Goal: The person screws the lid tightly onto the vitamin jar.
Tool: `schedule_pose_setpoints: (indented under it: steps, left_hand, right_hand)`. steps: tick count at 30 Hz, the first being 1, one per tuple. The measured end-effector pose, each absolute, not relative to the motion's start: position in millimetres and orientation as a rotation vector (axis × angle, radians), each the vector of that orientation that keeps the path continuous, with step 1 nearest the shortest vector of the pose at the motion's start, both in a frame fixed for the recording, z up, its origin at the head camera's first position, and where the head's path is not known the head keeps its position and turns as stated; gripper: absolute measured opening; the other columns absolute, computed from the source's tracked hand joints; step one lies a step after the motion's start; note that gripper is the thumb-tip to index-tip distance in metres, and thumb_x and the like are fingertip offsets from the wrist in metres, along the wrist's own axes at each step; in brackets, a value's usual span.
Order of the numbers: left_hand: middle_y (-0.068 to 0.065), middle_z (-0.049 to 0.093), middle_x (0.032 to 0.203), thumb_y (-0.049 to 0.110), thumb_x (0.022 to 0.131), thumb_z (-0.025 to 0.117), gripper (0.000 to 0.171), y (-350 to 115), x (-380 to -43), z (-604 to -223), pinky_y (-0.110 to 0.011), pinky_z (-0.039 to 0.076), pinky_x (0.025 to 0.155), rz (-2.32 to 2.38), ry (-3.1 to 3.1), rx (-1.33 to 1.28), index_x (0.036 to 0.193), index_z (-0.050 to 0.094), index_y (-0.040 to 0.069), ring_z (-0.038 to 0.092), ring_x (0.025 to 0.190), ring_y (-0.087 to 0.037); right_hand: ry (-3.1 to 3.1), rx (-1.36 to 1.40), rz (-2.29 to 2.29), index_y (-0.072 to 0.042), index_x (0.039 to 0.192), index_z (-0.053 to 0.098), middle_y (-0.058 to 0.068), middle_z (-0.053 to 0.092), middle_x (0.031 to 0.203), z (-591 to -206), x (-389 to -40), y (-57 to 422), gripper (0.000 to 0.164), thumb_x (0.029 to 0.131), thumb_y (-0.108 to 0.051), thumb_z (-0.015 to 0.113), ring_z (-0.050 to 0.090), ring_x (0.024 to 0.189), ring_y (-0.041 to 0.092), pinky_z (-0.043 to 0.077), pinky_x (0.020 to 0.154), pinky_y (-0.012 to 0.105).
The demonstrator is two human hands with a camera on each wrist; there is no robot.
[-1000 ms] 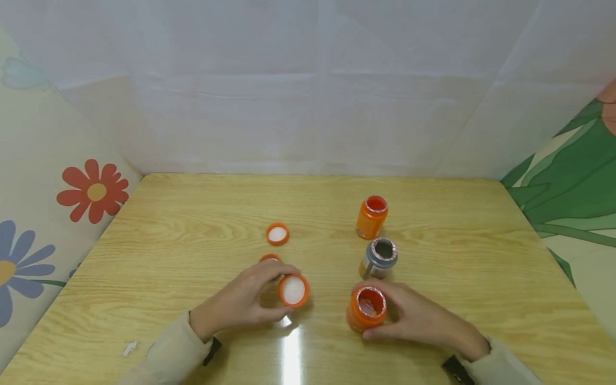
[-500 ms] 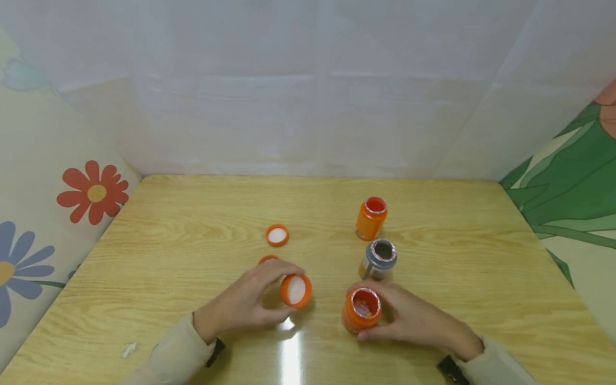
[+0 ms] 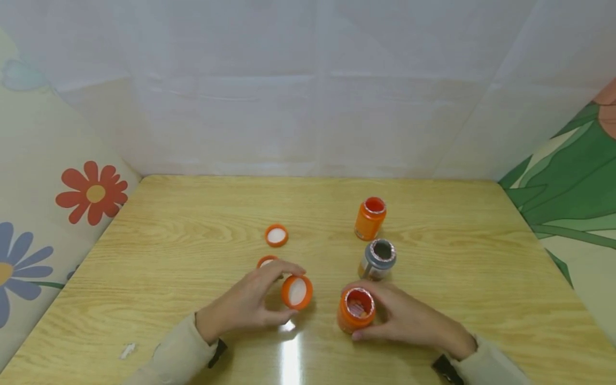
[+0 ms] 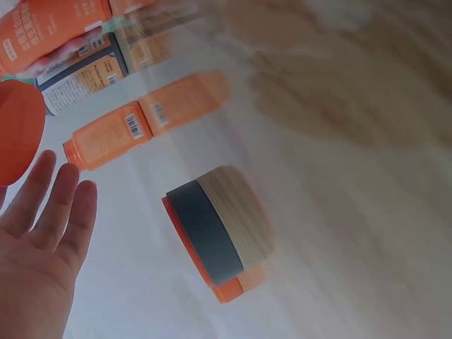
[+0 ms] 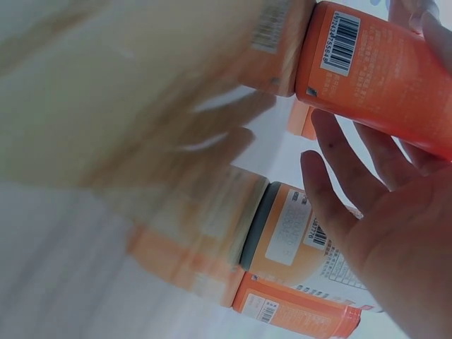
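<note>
My left hand (image 3: 252, 305) pinches an orange screw lid (image 3: 297, 292) by its edge, white liner facing up and tilted toward the right. To its right, my right hand (image 3: 404, 315) grips an orange bottle (image 3: 356, 313) round its side. That bottle stands upright, its mouth uncapped, with pale pieces visible inside. From the right wrist camera, the orange bottle (image 5: 385, 78) shows a barcode and has its base against the tabletop. A gap of table separates the lid from the bottle. Part of a second lid (image 3: 267, 261) is hidden behind my left fingers.
Just behind my right hand stands an uncapped grey bottle (image 3: 379, 259), and farther back an uncapped orange bottle (image 3: 370, 219). Another orange lid (image 3: 276, 235) lies liner-up on the glossy wooden table (image 3: 192, 214). A pale wall (image 3: 317, 107) rises at the table's far edge.
My right hand has brought the orange bottle a little to the left. The lid in my left hand has shifted slightly right and tilted more toward the bottle.
</note>
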State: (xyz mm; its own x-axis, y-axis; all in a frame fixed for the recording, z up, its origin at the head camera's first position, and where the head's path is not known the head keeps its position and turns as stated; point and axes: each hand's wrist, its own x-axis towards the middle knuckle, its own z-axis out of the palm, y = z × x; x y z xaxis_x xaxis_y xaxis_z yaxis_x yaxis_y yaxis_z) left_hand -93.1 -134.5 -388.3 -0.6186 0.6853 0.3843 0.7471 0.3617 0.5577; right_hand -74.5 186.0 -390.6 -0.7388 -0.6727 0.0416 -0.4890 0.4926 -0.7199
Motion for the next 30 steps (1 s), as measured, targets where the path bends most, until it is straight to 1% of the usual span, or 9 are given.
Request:
schedule_pose_setpoints:
  steps: [3,8,12,23,27,30]
  left_hand:
    - [0.003,0.062,0.125,0.016,0.076,0.083,0.06,-134.0,-92.0,-387.7,-0.034,0.055,0.094,-1.118,-2.562,-1.314,0.129,0.054,0.013,0.06,0.114,-0.011]
    - [0.006,0.062,0.124,0.017,0.077,0.083,0.058,-132.5,-92.0,-387.0,-0.036,0.055,0.092,-1.13,-2.589,-1.295,0.127,0.054,0.016,0.059,0.113,-0.008]
    - [0.006,0.062,0.122,0.02,0.077,0.083,0.057,-130.9,-92.8,-387.0,-0.036,0.056,0.092,-1.124,-2.569,-1.304,0.125,0.054,0.016,0.059,0.112,-0.009]
    - [0.003,0.063,0.118,0.022,0.076,0.085,0.059,-126.7,-95.6,-387.6,-0.033,0.055,0.089,-1.11,-2.491,-1.363,0.124,0.052,0.014,0.059,0.107,-0.009]
    - [0.003,0.063,0.119,0.026,0.076,0.086,0.062,-125.9,-93.9,-386.8,-0.03,0.055,0.088,-1.1,-2.509,-1.32,0.125,0.05,0.013,0.06,0.107,-0.009]
    - [0.005,0.063,0.119,0.028,0.075,0.087,0.062,-125.2,-92.8,-386.8,-0.029,0.054,0.088,-1.116,-2.528,-1.281,0.123,0.05,0.013,0.06,0.108,-0.008]
  right_hand:
    - [2.495,-0.957,-1.073,-0.028,0.13,0.055,-0.02,0.058,0.122,-390.7,-74.5,185.5,0.06,0.079,-0.048,0.079,0.054,0.116,0.005,0.048,0.102,0.037]
    - [2.486,-0.933,-1.07,-0.025,0.131,0.055,-0.02,0.058,0.123,-389.9,-74.9,184.5,0.061,0.079,-0.05,0.079,0.054,0.117,0.005,0.047,0.103,0.039]
    - [2.486,-0.933,-1.069,-0.025,0.131,0.055,-0.02,0.059,0.123,-389.8,-74.8,183.8,0.062,0.079,-0.049,0.079,0.055,0.117,0.005,0.048,0.103,0.04]
    - [2.454,-0.948,-1.094,-0.025,0.132,0.054,-0.02,0.06,0.12,-391.0,-74.5,180.5,0.062,0.08,-0.047,0.079,0.058,0.114,0.004,0.049,0.101,0.036]
    - [2.467,-0.94,-1.073,-0.024,0.135,0.052,-0.019,0.06,0.122,-390.8,-73.8,180.7,0.066,0.08,-0.049,0.078,0.057,0.115,0.005,0.049,0.101,0.037]
    - [2.467,-0.93,-1.06,-0.026,0.135,0.05,-0.019,0.06,0.122,-391.0,-73.9,181.4,0.067,0.079,-0.049,0.079,0.058,0.115,0.005,0.05,0.1,0.038]
